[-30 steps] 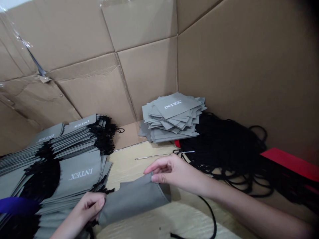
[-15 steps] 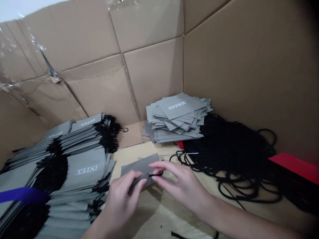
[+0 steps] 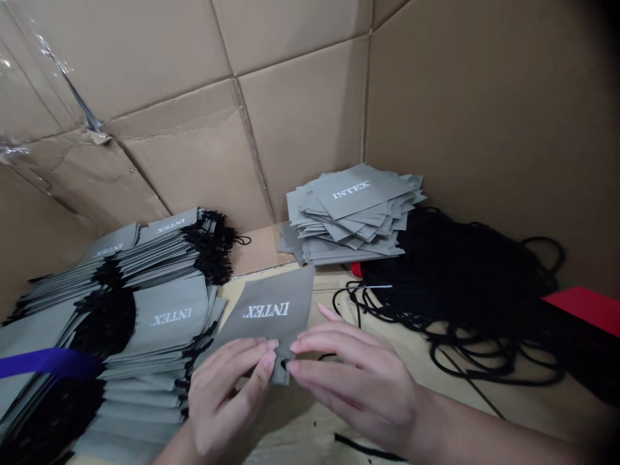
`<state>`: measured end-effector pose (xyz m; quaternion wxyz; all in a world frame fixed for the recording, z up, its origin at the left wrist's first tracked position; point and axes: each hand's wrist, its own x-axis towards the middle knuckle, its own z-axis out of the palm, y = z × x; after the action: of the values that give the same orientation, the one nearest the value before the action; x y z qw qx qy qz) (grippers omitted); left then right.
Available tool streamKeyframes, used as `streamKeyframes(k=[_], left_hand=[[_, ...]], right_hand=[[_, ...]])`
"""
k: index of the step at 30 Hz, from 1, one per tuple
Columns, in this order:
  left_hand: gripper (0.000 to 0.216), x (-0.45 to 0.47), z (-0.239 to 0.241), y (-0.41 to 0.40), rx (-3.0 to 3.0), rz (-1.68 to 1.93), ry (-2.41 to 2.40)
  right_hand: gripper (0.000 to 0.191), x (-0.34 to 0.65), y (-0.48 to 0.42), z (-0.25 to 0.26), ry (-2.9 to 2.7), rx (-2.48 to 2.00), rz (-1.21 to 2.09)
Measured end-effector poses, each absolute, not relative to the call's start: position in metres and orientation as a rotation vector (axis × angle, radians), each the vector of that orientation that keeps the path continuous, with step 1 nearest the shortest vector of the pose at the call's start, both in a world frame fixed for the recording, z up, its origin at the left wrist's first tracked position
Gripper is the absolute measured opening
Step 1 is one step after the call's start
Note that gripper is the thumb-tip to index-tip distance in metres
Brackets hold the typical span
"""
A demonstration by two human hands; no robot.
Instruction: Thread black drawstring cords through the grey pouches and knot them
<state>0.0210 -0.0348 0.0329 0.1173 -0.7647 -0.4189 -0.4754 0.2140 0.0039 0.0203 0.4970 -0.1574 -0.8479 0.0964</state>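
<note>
Basically flat grey INTEX pouch (image 3: 268,316), white print, pinched by L hand (image 3: 223,400) + R hand (image 3: 358,387) fingers (image 3: 310,342).

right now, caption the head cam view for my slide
Left hand and right hand pinch a grey INTEX fabric pouch between stacked pouches and a heap of black cord

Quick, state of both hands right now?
Left hand: closed, pinching the grey INTEX fabric pouch.
Right hand: closed, pinching the same pouch.
</note>
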Motion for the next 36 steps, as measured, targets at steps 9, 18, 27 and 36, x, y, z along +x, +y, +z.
streamKeyframes(k=[9, 18, 27, 36], left_hand=[[0.011, 0.013, 0.026, -0.036, -2.220, -1.225, -1.141], [0.017, 0.014, 0.028, -0.030, -2.332, -1.261, -0.840], [0.030, 0.008, 0.021, -0.026, -2.454, -1.384, -0.827], [0.019, 0.017, 0.027, -0.025, -2.463, -1.259, -0.793]], right_hand=[[0.013, 0.207, 0.003, 0.027, -1.944, -0.515, 0.438], [0.018, 0.208, 0.009, 0.021, -1.967, -0.435, 0.365], [0.019, 0.207, 0.011, 0.023, -2.024, -0.409, 0.257], [0.006, 0.208, 0.013, 0.026, -2.095, -0.470, 0.711]])
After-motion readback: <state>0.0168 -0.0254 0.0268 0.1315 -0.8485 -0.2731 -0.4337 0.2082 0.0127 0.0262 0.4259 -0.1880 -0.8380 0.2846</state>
